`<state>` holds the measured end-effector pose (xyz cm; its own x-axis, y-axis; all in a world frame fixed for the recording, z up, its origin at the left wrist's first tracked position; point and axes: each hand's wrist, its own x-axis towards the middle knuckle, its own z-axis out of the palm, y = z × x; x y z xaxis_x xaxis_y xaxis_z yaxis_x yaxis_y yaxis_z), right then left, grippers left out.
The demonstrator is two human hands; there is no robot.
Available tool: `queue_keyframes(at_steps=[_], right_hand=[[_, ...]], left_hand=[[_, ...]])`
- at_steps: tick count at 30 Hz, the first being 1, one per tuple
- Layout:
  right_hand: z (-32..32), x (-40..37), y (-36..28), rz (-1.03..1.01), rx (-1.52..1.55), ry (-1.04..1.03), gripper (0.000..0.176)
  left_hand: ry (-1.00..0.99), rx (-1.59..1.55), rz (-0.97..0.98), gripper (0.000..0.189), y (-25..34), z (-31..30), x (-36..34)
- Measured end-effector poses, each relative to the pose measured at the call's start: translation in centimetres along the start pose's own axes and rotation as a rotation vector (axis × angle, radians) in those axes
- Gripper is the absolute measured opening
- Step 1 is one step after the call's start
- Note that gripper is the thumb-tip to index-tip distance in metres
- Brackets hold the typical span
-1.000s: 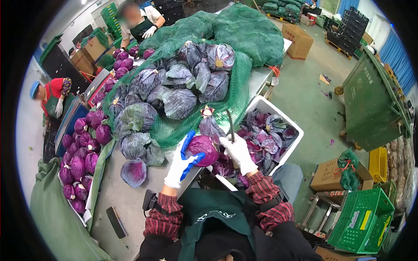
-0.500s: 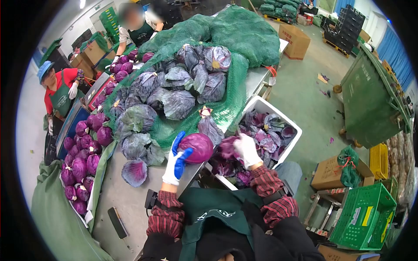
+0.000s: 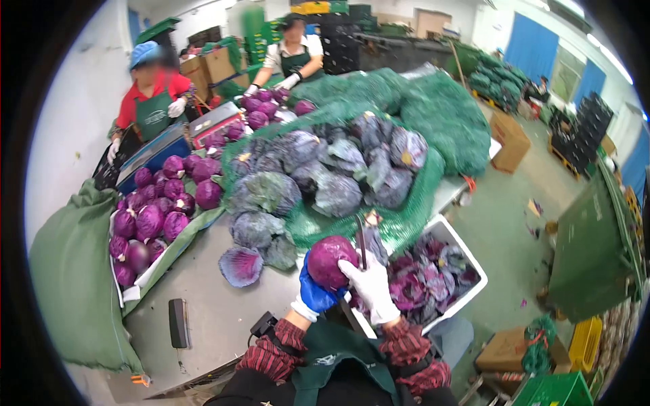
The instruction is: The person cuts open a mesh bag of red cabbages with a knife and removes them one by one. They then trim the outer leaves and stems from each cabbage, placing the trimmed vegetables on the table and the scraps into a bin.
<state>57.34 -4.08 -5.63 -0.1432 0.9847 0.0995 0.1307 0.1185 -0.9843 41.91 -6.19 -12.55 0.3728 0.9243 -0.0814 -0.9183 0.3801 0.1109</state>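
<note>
My left hand (image 3: 317, 291), in a blue and white glove, cups a peeled purple cabbage (image 3: 332, 262) from below and the left. My right hand (image 3: 371, 287), in a white glove, grips a dark knife (image 3: 361, 243) whose blade points up, and its thumb and fingers touch the cabbage's right side. Below the right hand stands a white bin (image 3: 467, 287) of loose purple leaves. Cabbages with dark outer leaves (image 3: 335, 193) lie on green netting (image 3: 433, 176) beyond the hands.
Peeled cabbages (image 3: 150, 220) fill a cloth-lined container at left. On the metal table (image 3: 223, 318) lie a loose leaf (image 3: 240, 266) and a black object (image 3: 178, 323). Two co-workers (image 3: 154, 108) (image 3: 294, 57) stand across the table. A green wheeled bin (image 3: 586, 250) is at right.
The view has turned, shifting the scene rightward. My right hand has left the leaves in the white bin and come to the cabbage, with the knife now visible. My left hand has rolled under the cabbage.
</note>
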Motion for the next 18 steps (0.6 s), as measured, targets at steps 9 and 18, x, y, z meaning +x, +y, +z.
queue_keyframes(at_steps=[9,18], right_hand=[[-0.9,0.9,-0.9,0.371,0.547,-0.081,0.021],[-1.0,-0.4,-3.2,0.040,0.145,0.162,0.044]], left_hand=[[-0.052,0.406,0.319,0.062,3.0,6.4,-2.1],[0.152,0.889,0.411,0.056,1.4,8.5,-1.7]])
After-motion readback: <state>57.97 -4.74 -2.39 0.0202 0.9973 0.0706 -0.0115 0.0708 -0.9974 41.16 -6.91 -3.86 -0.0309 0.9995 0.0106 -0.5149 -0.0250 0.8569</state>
